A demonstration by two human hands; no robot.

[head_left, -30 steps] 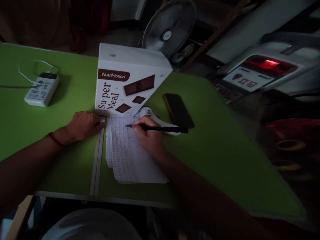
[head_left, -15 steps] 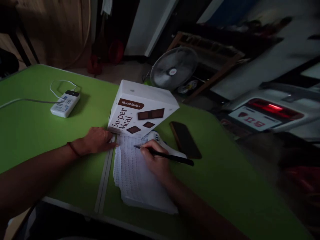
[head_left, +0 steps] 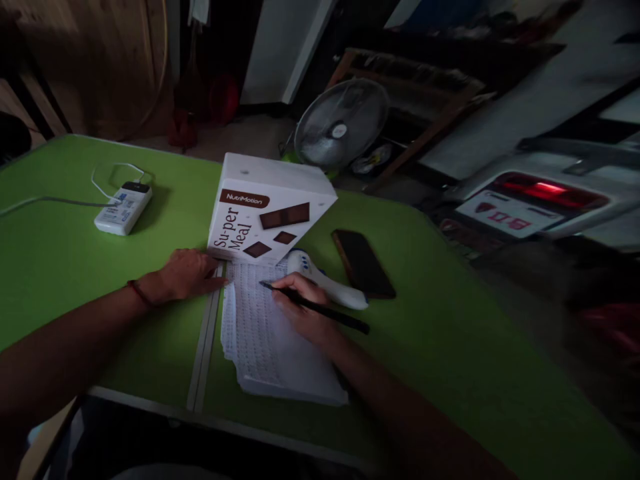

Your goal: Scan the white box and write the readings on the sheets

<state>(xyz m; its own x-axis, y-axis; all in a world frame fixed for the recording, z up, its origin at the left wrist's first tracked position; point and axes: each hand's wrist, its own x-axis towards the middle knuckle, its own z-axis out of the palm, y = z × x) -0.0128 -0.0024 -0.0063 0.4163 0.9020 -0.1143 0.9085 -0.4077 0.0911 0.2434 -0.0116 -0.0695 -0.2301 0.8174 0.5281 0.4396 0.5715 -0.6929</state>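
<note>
Paper (head_left: 265,340) in a stack is laid on the green table (head_left: 450,347), just in front of a white box (head_left: 265,210). Its left edge is touched by the left hand (head_left: 187,273), fingers flat and holding nothing. A black pen (head_left: 320,309) is gripped by the closed right hand (head_left: 303,313), tip on the top sheet.

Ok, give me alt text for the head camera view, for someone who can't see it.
A person's right hand holds a black pen tip-down on a stack of printed sheets on a green table, while the left hand rests flat beside the stack. Behind them stand a white NutriMotion box, a dark phone and a power bank.
</note>
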